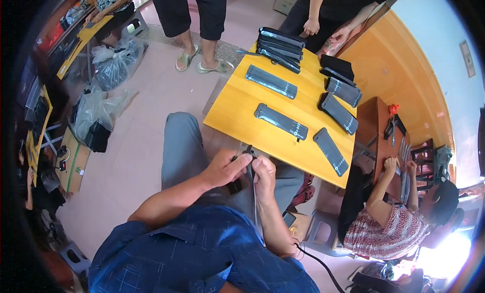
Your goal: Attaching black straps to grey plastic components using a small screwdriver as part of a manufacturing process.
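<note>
Over my lap, just in front of the table's near edge, both hands meet on a narrow dark strap-like strip [254,192]. My left hand [226,168] is closed, its thumb pressed against the small black piece at the strip's upper end. Beside it, my right hand [264,178] pinches the same end from the other side. The strip's lower length hangs toward my shirt. Nearest to the hands on the yellow table [235,116] lies a flat dark sleeve-like pack [281,121]. What the small black piece is exactly cannot be made out.
More dark packs lie on the table, among them a long pack [271,81], a stack [280,48] and a slanted pack [331,151]. Two people stand beyond the table. At right, a seated person [389,217] works at a brown table. Plastic bags [113,63] rest on the floor at left.
</note>
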